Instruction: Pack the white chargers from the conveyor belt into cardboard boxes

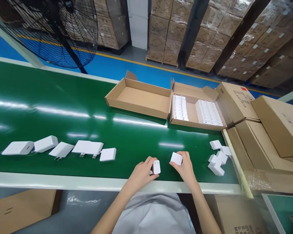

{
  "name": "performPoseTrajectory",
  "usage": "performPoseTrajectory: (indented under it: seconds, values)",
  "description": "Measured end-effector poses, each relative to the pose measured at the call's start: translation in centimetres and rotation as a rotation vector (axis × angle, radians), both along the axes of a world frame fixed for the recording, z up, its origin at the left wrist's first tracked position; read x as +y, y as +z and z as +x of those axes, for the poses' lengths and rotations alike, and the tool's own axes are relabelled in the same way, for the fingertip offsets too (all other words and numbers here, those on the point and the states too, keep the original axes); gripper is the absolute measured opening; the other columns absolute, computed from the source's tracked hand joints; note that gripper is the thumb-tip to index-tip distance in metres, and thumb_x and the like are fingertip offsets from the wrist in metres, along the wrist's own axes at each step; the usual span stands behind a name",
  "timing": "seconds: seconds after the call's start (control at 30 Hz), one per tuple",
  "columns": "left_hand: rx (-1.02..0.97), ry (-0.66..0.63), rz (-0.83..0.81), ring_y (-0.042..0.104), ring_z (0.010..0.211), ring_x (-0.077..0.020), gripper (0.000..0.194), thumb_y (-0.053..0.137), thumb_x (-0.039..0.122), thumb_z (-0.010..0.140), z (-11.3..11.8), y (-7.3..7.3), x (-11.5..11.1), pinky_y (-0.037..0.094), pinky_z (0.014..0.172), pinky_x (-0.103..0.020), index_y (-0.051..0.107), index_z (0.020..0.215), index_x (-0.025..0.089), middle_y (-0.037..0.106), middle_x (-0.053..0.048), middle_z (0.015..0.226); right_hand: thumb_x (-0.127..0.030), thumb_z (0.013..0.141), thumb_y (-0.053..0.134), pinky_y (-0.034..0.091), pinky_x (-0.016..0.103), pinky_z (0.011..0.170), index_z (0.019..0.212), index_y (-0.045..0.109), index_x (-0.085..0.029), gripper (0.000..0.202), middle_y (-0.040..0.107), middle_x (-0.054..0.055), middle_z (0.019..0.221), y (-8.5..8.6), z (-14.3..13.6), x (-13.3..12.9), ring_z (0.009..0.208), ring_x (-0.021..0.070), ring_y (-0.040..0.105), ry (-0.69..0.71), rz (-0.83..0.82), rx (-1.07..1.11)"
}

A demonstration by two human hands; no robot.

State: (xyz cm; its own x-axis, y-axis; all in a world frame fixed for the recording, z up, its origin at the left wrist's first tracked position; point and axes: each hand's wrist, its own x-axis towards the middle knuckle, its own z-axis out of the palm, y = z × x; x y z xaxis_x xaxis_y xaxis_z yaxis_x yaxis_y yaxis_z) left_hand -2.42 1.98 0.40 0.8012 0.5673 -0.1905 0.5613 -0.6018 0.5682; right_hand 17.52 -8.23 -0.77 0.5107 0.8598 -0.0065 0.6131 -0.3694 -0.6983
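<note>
Near the front edge of the green table (136, 149), my left hand (143, 172) is closed around a white charger (156, 167), its end face turned up. A little to the right, my right hand (185, 165) grips another white charger (176, 159) between thumb and fingers. The two chargers are apart. Several white chargers with plug prongs lie in a loose row on the left, the nearest charger (107, 154) at its right end. On the right, a small cluster of white chargers (221, 157) lies by the table's end rail.
Toward the back stand an open cardboard tray (139, 109) and an open carton (195, 124) with rows of white chargers. Closed cartons (236, 100) are stacked at the right. A large black fan (70, 35) stands beyond the far edge; wrapped pallets (171, 29) fill the background.
</note>
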Motion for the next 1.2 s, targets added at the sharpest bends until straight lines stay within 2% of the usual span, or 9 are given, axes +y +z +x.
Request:
performPoseTrajectory:
  seconds: [0.13,0.4,0.5,0.57,0.73,0.83,0.93,1.07,1.2]
  values:
    - [0.050,0.087,0.109,0.064,0.085,-0.0250,0.065,0.073,0.038,0.070,0.8,-0.8,-2.1,0.048,0.077,-0.035,0.046,0.124,0.017,0.059,-0.009,0.112,-0.027,0.073,0.064,0.053,0.042,0.077,0.116,0.050,-0.026,0.044,0.044,0.009,0.118,1.1,-2.2,1.1,0.094,0.0262,0.060,0.075,-0.034,0.067]
    - [-0.094,0.017,0.058,0.063,0.099,-0.0235,0.067,0.053,0.019,0.084,-0.7,-2.2,-3.7,0.049,0.080,-0.035,0.020,0.142,0.024,0.036,-0.012,0.147,-0.032,0.077,0.056,0.054,0.032,0.072,0.126,0.051,-0.022,0.050,0.048,0.011,0.125,1.3,-3.4,0.7,0.085,0.0170,0.061,0.281,-0.111,0.605]
    - [-0.117,0.024,0.066,0.063,0.098,-0.0264,0.069,0.060,0.030,0.082,-0.2,-1.9,-3.0,0.048,0.080,-0.038,0.023,0.140,0.022,0.035,-0.015,0.148,-0.035,0.077,0.060,0.052,0.033,0.069,0.129,0.051,-0.023,0.054,0.061,0.007,0.102,2.7,-2.8,0.9,0.073,0.0174,0.060,0.292,-0.280,0.341]
    - [-0.143,0.009,0.034,0.062,0.099,-0.0275,0.073,0.064,0.036,0.078,0.4,-1.8,-2.7,0.047,0.081,-0.038,0.024,0.137,0.020,0.047,-0.014,0.138,-0.037,0.077,0.064,0.050,0.034,0.071,0.123,0.058,-0.024,0.048,0.065,0.005,0.090,4.6,-2.5,2.1,0.077,0.0209,0.062,0.388,-0.398,0.124]
    - [-0.157,0.031,-0.010,0.063,0.087,-0.0257,0.044,0.064,0.034,0.074,1.6,-2.2,-3.2,0.046,0.077,-0.037,0.048,0.113,0.018,0.063,-0.008,0.104,-0.056,0.086,0.051,0.048,0.036,0.068,0.113,0.058,-0.015,0.050,0.068,0.014,0.087,8.5,-7.2,10.3,0.091,0.0313,0.064,0.344,-0.369,-0.475]
    - [-0.247,0.119,-0.019,0.062,0.088,-0.0266,0.034,0.065,0.033,0.073,1.1,-2.4,-3.2,0.045,0.078,-0.037,0.055,0.103,0.021,0.065,-0.006,0.098,-0.064,0.084,0.048,0.048,0.035,0.062,0.106,0.057,-0.011,0.058,0.068,0.015,0.081,7.5,-13.6,15.6,0.080,0.0309,0.067,0.624,-0.447,-0.531]
    - [-0.275,0.235,0.028,0.061,0.088,-0.0274,0.029,0.065,0.030,0.072,-0.9,-2.3,-2.0,0.046,0.078,-0.038,0.057,0.099,0.021,0.065,-0.006,0.094,-0.050,0.081,0.061,0.048,0.034,0.064,0.106,0.054,-0.009,0.048,0.069,0.016,0.086,5.6,-17.2,18.4,0.081,0.0294,0.067,0.774,-0.524,-0.515]
    - [-0.151,0.359,0.176,0.056,0.102,-0.0316,0.042,0.065,0.031,0.071,-5.2,-2.0,-0.4,0.043,0.077,-0.040,0.054,0.108,0.015,0.059,-0.014,0.109,-0.027,0.073,0.067,0.048,0.036,0.071,0.108,0.052,-0.012,0.041,0.065,0.016,0.101,4.4,-13.7,18.6,0.093,0.0298,0.062,0.764,-0.414,-0.504]
    - [-0.060,0.484,0.262,0.055,0.107,-0.0320,0.078,0.070,0.036,0.069,-7.5,-2.5,-0.5,0.041,0.080,-0.039,0.037,0.133,0.008,0.051,-0.022,0.127,-0.028,0.082,0.056,0.048,0.031,0.068,0.099,0.059,-0.017,0.020,0.066,0.007,0.095,3.9,-7.7,17.6,0.078,0.0194,0.063,0.852,-0.379,-0.003]
